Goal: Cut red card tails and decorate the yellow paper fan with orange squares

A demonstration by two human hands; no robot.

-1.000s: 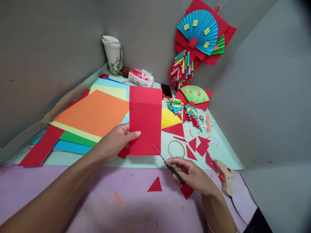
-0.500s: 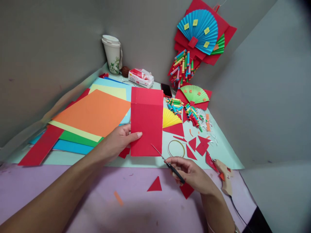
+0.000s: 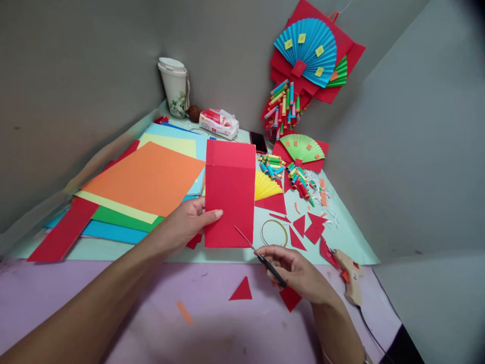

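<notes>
My left hand [image 3: 187,222] grips the left edge of a folded red paper sheet [image 3: 230,194], thumb on its front, holding it upright above the table. My right hand [image 3: 297,270] is closed on a pair of black-handled scissors [image 3: 261,257], their thin blades pointing up-left at the sheet's lower right corner. A yellow pleated paper fan [image 3: 265,186] lies just behind the sheet. A roll of clear tape [image 3: 275,232] lies flat beside the scissor tips.
A stack of orange, green, blue and red sheets [image 3: 144,179] fills the left. Red triangle scraps [image 3: 306,227], rolled paper tubes [image 3: 288,172], a green fan [image 3: 301,146], a glue gun [image 3: 350,275], a phone [image 3: 258,141], a tissue pack [image 3: 219,123] and a cup [image 3: 173,86] surround the hands. A blue fan decoration [image 3: 306,48] hangs on the wall.
The red sheet has shifted slightly right and down with my left hand. My right hand with the scissors has barely moved.
</notes>
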